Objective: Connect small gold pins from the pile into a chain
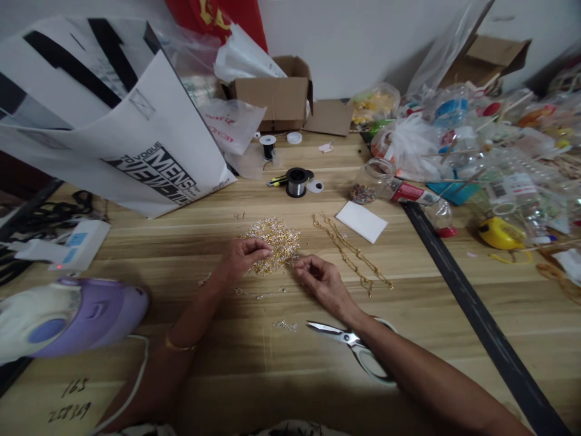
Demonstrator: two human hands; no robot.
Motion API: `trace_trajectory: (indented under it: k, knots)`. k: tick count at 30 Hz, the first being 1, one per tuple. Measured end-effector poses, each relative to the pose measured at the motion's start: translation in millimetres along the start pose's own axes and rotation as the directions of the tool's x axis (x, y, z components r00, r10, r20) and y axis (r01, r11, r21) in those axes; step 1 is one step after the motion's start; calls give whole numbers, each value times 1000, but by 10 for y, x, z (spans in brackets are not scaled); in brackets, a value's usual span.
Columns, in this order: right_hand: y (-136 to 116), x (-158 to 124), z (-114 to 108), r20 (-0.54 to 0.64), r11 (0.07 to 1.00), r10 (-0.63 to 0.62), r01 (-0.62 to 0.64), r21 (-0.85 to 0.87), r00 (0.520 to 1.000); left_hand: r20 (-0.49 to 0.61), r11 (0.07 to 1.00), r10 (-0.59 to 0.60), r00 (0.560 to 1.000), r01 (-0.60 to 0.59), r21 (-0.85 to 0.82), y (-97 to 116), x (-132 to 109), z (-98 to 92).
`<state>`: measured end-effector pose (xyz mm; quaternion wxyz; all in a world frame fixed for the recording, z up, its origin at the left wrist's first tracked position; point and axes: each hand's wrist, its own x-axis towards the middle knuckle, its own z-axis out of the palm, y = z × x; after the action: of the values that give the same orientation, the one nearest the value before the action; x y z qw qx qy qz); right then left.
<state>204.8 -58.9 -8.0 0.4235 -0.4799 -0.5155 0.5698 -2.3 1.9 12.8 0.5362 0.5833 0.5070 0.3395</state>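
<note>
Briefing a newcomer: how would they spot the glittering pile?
On the wooden table, find the left hand and right hand. The pile lies between and just beyond them, a mix of gold and silver pieces, unlike the all-gold chains to its right.

Left hand (242, 257) over left part of pile (276, 233), fingers bent. Right hand (321, 281) at its near right, fingers curled. Gold chains (357, 251) lie right; scissors (333, 330) near; wire spool (296, 183) far.
</note>
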Motion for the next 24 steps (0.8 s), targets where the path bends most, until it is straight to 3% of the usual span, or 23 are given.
trace_trajectory:
  k: [16, 24]
  knots:
    - [15, -1, -5, 12, 1000, -14, 14, 10, 1000, -32, 987, -39, 999, 34, -159, 36, -30, 32]
    - [9, 0, 0, 2, 1000, -7, 7, -3, 1000, 38, 942, -67, 997, 76, -328, -16, -20, 41]
